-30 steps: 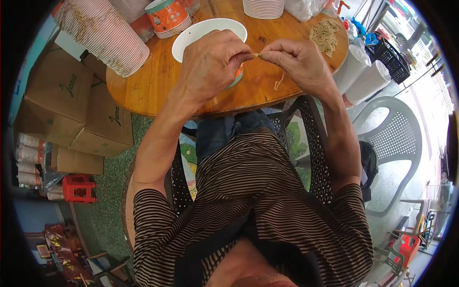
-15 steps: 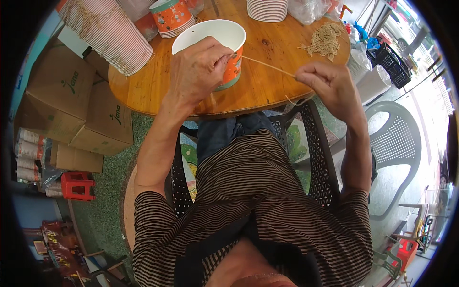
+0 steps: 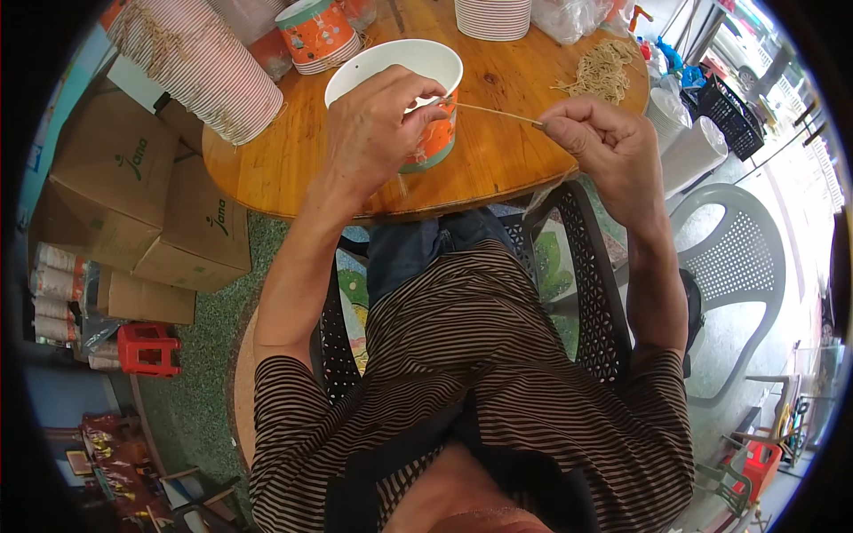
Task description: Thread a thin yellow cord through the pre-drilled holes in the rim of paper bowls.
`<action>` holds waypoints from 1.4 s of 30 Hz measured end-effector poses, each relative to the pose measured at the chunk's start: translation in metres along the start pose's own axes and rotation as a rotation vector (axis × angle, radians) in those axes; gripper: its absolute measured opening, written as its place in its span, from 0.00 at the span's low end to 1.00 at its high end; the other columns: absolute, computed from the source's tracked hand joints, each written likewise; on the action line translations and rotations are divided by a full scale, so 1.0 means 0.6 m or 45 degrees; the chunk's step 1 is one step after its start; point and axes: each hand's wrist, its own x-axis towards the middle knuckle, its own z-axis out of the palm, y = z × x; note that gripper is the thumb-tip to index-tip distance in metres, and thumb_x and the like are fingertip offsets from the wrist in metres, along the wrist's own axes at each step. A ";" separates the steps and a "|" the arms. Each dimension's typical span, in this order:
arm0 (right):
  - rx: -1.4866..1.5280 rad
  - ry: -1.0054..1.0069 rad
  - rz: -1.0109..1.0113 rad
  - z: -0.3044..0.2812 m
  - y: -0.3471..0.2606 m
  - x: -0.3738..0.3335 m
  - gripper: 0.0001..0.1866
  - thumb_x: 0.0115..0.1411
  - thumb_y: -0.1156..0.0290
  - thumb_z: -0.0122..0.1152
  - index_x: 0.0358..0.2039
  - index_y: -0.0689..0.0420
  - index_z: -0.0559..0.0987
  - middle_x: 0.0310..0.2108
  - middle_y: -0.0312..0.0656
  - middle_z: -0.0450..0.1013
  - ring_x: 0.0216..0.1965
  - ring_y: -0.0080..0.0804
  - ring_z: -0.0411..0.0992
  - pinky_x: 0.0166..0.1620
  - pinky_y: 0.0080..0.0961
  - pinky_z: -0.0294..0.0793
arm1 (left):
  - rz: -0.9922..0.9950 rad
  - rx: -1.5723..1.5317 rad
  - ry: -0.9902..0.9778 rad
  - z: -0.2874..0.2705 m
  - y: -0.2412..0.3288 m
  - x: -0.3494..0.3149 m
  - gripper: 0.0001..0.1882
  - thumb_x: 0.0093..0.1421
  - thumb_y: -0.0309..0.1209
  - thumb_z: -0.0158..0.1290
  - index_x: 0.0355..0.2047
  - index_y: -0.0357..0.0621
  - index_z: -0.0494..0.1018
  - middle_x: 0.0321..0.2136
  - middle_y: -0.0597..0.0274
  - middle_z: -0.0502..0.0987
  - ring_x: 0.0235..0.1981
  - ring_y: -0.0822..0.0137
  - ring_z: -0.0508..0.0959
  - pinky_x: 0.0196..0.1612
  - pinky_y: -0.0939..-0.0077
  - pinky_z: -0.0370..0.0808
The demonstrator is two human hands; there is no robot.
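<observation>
A white paper bucket (image 3: 437, 147) with an orange and green printed outside stands near the table's front edge. My left hand (image 3: 378, 133) lies over its near rim, thumb and forefinger apart beside the end of a tan cord (image 3: 498, 112). The cord runs taut from the bucket's right side to my right hand (image 3: 609, 147). There the thumb and forefinger pinch it, and the other fingers are curled. Exactly how the cord joins the bucket is hidden by my left fingertips. A small dark hole shows in the bucket's far-left wall.
A loose heap of tan cords (image 3: 602, 73) lies on the round wooden table (image 3: 511, 164). Tall stacked buckets (image 3: 200, 67) lean at the left, with a printed bucket (image 3: 315, 40) and another white stack (image 3: 494, 19) behind. Cardboard boxes (image 3: 111, 173) stand left; a grey chair (image 3: 733, 258) stands right.
My left thumb and forefinger have spread apart at the cord. My right hand has shifted slightly left and up, and its loose cord end no longer hangs as visibly below.
</observation>
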 end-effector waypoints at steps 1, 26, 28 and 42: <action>-0.017 0.005 -0.012 0.000 -0.002 -0.001 0.10 0.66 0.68 0.67 0.41 0.63 0.86 0.28 0.30 0.79 0.30 0.11 0.71 0.33 0.14 0.70 | 0.055 0.020 -0.002 0.004 0.000 0.000 0.09 0.58 0.31 0.65 0.39 0.47 0.83 0.35 0.65 0.83 0.32 0.63 0.83 0.33 0.70 0.79; 0.398 -0.337 0.261 -0.079 0.118 -0.035 0.17 0.71 0.68 0.57 0.57 0.60 0.76 0.26 0.34 0.77 0.15 0.11 0.62 0.16 0.11 0.59 | -0.136 -0.135 -0.028 -0.034 -0.069 -0.023 0.09 0.63 0.17 0.56 0.43 0.37 0.80 0.38 0.58 0.83 0.37 0.65 0.85 0.41 0.73 0.81; 0.709 -0.287 0.085 -0.118 0.120 -0.031 0.15 0.73 0.69 0.55 0.54 0.64 0.75 0.33 0.40 0.80 0.11 0.13 0.62 0.15 0.13 0.65 | -0.136 -0.145 -0.053 -0.048 -0.087 -0.027 0.10 0.63 0.17 0.56 0.44 0.37 0.80 0.38 0.58 0.84 0.37 0.65 0.85 0.42 0.73 0.81; 0.741 0.155 -0.448 -0.119 0.040 -0.022 0.14 0.72 0.79 0.52 0.54 0.70 0.77 0.48 0.60 0.79 0.13 0.20 0.70 0.16 0.18 0.72 | -0.048 -0.185 -0.326 -0.123 -0.114 -0.039 0.11 0.61 0.14 0.54 0.40 0.38 0.80 0.40 0.55 0.83 0.44 0.62 0.84 0.45 0.71 0.81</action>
